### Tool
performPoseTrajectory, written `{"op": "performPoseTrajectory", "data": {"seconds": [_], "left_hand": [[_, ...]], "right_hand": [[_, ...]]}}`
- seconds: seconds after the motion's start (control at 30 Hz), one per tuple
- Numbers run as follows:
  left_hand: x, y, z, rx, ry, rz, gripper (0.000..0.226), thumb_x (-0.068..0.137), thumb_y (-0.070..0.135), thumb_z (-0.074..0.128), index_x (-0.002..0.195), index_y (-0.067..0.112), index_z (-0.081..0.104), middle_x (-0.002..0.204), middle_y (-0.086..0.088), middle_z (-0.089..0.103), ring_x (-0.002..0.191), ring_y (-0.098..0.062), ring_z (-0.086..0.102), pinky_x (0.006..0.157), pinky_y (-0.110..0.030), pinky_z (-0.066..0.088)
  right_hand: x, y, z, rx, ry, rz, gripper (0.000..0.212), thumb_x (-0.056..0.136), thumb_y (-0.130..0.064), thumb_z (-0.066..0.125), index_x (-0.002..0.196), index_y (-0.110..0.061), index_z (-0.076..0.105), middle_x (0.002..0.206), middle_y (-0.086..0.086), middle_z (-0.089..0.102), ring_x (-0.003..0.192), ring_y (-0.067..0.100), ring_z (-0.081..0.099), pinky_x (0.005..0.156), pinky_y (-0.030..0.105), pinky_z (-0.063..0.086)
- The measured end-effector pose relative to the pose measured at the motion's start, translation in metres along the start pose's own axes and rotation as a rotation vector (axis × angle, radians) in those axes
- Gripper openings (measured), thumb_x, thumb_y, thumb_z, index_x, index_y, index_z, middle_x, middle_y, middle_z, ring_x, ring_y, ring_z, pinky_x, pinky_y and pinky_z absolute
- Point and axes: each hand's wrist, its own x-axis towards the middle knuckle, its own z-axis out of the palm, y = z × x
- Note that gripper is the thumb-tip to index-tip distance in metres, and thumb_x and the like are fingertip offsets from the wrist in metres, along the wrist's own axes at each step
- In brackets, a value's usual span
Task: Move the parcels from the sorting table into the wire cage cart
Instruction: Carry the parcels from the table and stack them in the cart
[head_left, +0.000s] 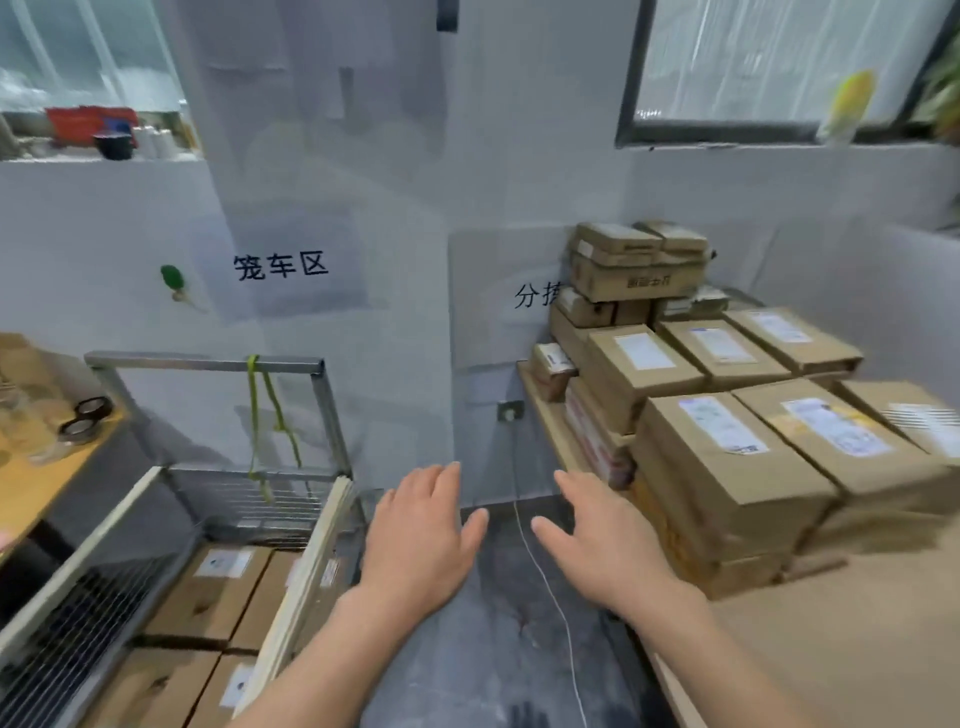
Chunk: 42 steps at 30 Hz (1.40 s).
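Observation:
Several brown cardboard parcels (727, 467) with white labels are stacked on the wooden sorting table (831, 649) at the right. The wire cage cart (218, 364) stands at the lower left, with several labelled parcels (208, 592) lying flat inside it. My left hand (421, 530) and my right hand (602, 535) hover over the dark floor between cart and table, both empty with fingers spread. My right hand is just left of the nearest stack and not touching it.
A wooden bench (41, 478) at the far left carries tape rolls (85, 418). A thin white cord (540, 566) trails across the floor between my hands. White walls with signs close off the back. A green strap (254, 415) hangs from the cart frame.

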Motion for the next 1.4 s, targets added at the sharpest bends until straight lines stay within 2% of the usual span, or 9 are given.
{"op": "performPoseTrajectory", "data": {"seconds": [0.07,0.2,0.3,0.43,0.67,0.8,0.9,1.1,1.4], "left_hand": [[0.012,0.032,0.007,-0.003,-0.019,0.047,0.085,0.085,0.065,0.016,0.148,0.016,0.043,0.147,-0.002,0.050,0.135,-0.023,0.046,0.109,-0.039,0.038],[0.034,0.089,0.027,-0.038,-0.038,0.130,0.064,0.100,0.054,0.041,0.152,0.018,0.036,0.153,0.002,0.043,0.141,-0.019,0.038,0.113,-0.035,0.033],[0.048,0.123,0.040,-0.067,-0.061,0.190,0.063,0.101,0.053,0.041,0.154,0.020,0.034,0.155,0.002,0.040,0.143,-0.018,0.035,0.116,-0.035,0.032],[0.065,0.156,0.056,-0.098,-0.105,0.253,0.061,0.102,0.052,0.039,0.154,0.021,0.031,0.157,0.004,0.037,0.144,-0.017,0.032,0.116,-0.035,0.029],[0.107,0.188,0.085,-0.184,-0.201,0.340,0.060,0.102,0.051,0.038,0.154,0.021,0.032,0.155,0.003,0.038,0.143,-0.017,0.034,0.115,-0.037,0.032],[0.136,0.196,0.102,-0.279,-0.269,0.353,0.058,0.100,0.054,0.039,0.150,0.025,0.037,0.150,0.005,0.045,0.136,-0.015,0.042,0.109,-0.036,0.040],[0.159,0.201,0.110,-0.313,-0.323,0.347,0.060,0.101,0.053,0.039,0.153,0.022,0.033,0.153,0.002,0.041,0.138,-0.017,0.040,0.109,-0.035,0.039],[0.189,0.204,0.127,-0.378,-0.388,0.367,0.057,0.101,0.053,0.041,0.149,0.021,0.038,0.148,0.001,0.046,0.129,-0.017,0.049,0.102,-0.033,0.043],[0.212,0.202,0.152,-0.390,-0.436,0.352,0.062,0.101,0.056,0.041,0.152,0.023,0.034,0.152,0.001,0.044,0.126,-0.018,0.054,0.103,-0.038,0.047]], "right_hand": [[-0.003,0.026,-0.021,-0.014,0.034,0.027,0.064,0.100,-0.050,0.050,0.155,-0.020,0.035,0.161,-0.001,0.036,0.150,0.016,0.027,0.117,0.031,0.029],[-0.013,0.072,-0.057,-0.038,0.082,0.100,0.052,0.100,-0.046,0.052,0.145,-0.019,0.046,0.150,0.000,0.046,0.143,0.019,0.037,0.112,0.036,0.036],[-0.013,0.108,-0.071,-0.044,0.116,0.160,0.057,0.098,-0.048,0.053,0.147,-0.020,0.045,0.151,-0.001,0.047,0.142,0.017,0.038,0.113,0.034,0.035],[-0.012,0.148,-0.086,-0.035,0.159,0.262,0.042,0.094,-0.049,0.054,0.129,-0.025,0.054,0.127,-0.005,0.057,0.125,0.019,0.051,0.096,0.039,0.047],[0.002,0.202,-0.094,0.006,0.210,0.506,0.059,0.096,-0.047,0.055,0.149,-0.022,0.045,0.144,-0.004,0.050,0.133,0.020,0.048,0.101,0.039,0.046],[0.017,0.219,-0.092,0.017,0.238,0.605,0.042,0.095,-0.047,0.057,0.130,-0.024,0.057,0.130,-0.006,0.060,0.121,0.019,0.055,0.093,0.038,0.050],[0.034,0.229,-0.091,0.037,0.253,0.659,0.041,0.094,-0.046,0.059,0.129,-0.025,0.058,0.125,-0.005,0.061,0.113,0.018,0.057,0.089,0.037,0.051],[0.059,0.244,-0.082,0.049,0.258,0.747,0.060,0.092,-0.050,0.059,0.146,-0.025,0.050,0.138,-0.004,0.058,0.125,0.020,0.055,0.097,0.038,0.049],[0.073,0.254,-0.072,-0.041,0.295,0.846,0.062,0.091,-0.054,0.056,0.146,-0.025,0.048,0.141,0.001,0.054,0.127,0.031,0.047,0.103,0.040,0.043]]}}
